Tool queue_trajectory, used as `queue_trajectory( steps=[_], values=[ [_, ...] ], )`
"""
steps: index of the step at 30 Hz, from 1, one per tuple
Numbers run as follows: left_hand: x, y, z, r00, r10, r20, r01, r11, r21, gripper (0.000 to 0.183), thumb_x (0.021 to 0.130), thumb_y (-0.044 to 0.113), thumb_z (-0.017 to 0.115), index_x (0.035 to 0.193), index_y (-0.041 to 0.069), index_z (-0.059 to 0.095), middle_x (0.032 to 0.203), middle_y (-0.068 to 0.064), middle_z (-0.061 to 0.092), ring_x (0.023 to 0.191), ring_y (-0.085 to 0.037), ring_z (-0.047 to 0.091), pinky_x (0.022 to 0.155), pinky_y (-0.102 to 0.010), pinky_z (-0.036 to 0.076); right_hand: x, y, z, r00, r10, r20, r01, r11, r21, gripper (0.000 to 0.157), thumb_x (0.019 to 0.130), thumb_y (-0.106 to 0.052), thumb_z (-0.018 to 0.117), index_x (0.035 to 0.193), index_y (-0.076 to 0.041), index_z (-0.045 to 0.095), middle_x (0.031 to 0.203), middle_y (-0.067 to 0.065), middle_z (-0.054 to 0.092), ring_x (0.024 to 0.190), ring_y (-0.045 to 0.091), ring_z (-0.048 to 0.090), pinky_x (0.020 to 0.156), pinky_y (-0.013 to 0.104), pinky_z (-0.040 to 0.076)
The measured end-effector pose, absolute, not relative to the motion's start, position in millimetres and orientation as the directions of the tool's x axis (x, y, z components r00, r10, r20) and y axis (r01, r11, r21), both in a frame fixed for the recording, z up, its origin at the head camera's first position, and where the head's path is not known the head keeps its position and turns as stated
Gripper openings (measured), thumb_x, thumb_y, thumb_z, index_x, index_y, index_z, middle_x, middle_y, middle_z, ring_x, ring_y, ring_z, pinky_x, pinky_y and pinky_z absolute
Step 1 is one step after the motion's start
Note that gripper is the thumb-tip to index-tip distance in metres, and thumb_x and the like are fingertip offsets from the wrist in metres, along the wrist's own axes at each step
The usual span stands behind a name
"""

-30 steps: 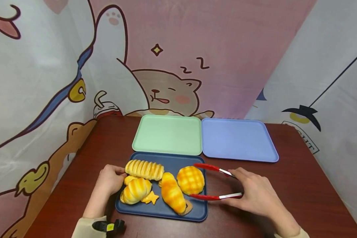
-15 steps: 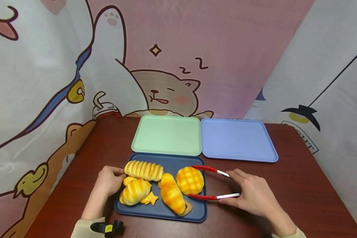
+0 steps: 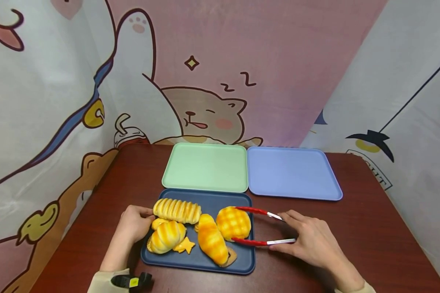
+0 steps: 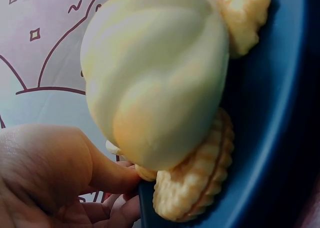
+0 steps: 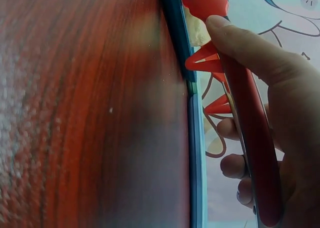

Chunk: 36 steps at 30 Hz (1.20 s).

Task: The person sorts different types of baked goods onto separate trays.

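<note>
Apparently, lifting is awaiting us: our right hand (image 3: 309, 236) is holding red tongs (image 3: 254, 243) flanking the round bun (image 3: 234, 224) at right on the navy tray (image 3: 210, 198), whose left edge our left hand (image 3: 135, 223) is pinching.

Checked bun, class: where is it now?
Head view: the checked bun sits on the right side of the navy tray, between the tips of the red tongs.

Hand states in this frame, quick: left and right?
Left hand: closed, pinching the edge of the dark blue tray.
Right hand: holding the red-tipped tongs, spread either side of the round checkered bun.
</note>
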State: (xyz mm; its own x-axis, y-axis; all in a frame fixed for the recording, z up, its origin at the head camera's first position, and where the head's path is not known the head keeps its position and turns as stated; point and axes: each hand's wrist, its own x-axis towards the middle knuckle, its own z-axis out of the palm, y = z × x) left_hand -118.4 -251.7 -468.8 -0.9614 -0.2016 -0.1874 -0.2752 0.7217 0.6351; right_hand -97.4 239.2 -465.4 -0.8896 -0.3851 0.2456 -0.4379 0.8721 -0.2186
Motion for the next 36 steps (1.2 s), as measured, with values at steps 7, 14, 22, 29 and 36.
queue_trajectory(
  steps=[7,14,22,29,36],
  values=[
    [-118,-252,-468,-0.961,-0.202,-0.189,-0.277,0.716,0.641,0.019,0.095,0.008,0.072,0.109,-0.003,0.081,0.110,-0.022,0.074,0.101,-0.037,0.066,0.086,-0.054,0.055,-98,243,-466,-0.877,-0.385,0.289,-0.456,0.856,-0.244,0.083,0.067,-0.082,0.081,0.122,-0.019,0.080,0.108,-0.015,0.069,0.072,0.004,0.061,0.061,0.027,0.051],
    [-119,-253,-469,-0.958,-0.203,-0.201,-0.286,0.710,0.643,0.020,0.097,0.008,0.072,0.111,-0.003,0.080,0.110,-0.023,0.074,0.099,-0.035,0.066,0.084,-0.052,0.056,-101,244,-462,-0.891,-0.360,0.279,-0.435,0.852,-0.290,0.082,0.067,-0.080,0.083,0.123,-0.021,0.079,0.109,-0.014,0.070,0.070,0.003,0.057,0.059,0.025,0.049],
    [-119,-254,-472,-0.959,-0.206,-0.196,-0.284,0.705,0.649,0.019,0.096,0.009,0.073,0.110,-0.003,0.081,0.110,-0.022,0.074,0.099,-0.036,0.066,0.084,-0.052,0.057,-106,245,-455,-0.889,-0.354,0.290,-0.436,0.846,-0.306,0.081,0.065,-0.074,0.089,0.124,-0.019,0.079,0.110,-0.014,0.070,0.067,0.001,0.053,0.056,0.023,0.046],
    [-120,-255,-472,-0.960,-0.202,-0.192,-0.279,0.702,0.655,0.019,0.096,0.008,0.073,0.109,-0.002,0.081,0.109,-0.022,0.074,0.100,-0.036,0.066,0.084,-0.052,0.056,-113,247,-448,-0.874,-0.364,0.320,-0.457,0.841,-0.291,0.082,0.066,-0.073,0.089,0.127,-0.020,0.078,0.113,-0.011,0.071,0.064,-0.001,0.051,0.055,0.023,0.046],
    [-119,-254,-473,-0.960,-0.205,-0.193,-0.282,0.700,0.656,0.019,0.096,0.008,0.072,0.110,-0.002,0.081,0.110,-0.022,0.074,0.101,-0.036,0.067,0.084,-0.052,0.056,-120,248,-442,-0.850,-0.378,0.365,-0.489,0.825,-0.285,0.078,0.068,-0.071,0.089,0.127,-0.020,0.078,0.111,-0.010,0.072,0.063,0.002,0.055,0.055,0.026,0.047]
  ],
)
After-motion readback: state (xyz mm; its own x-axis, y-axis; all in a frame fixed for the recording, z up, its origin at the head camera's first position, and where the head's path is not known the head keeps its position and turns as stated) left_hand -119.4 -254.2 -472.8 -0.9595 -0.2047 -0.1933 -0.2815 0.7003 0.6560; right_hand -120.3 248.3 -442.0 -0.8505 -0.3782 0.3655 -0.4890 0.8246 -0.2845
